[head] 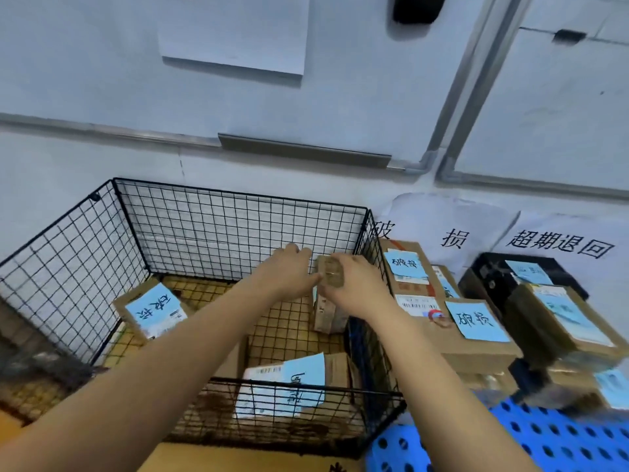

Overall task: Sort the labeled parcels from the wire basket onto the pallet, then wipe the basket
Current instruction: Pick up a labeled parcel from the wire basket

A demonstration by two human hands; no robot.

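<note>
A black wire basket (211,219) stands on the floor against the wall. Both my hands reach into its far right corner and grip one small upright cardboard parcel (328,311): my left hand (289,270) on its left top edge, my right hand (354,284) over its top and right side. Two more parcels with blue labels lie in the basket, one at the left (153,310) and one at the front (289,386). Labeled parcels (473,321) are stacked on the blue perforated pallet (544,441) to the right.
White paper signs (452,229) with black characters hang on the wall behind the pallet stacks. A dark box (493,277) stands under the right sign with taped parcels (558,315) in front. The basket's right wall separates the held parcel from the pallet.
</note>
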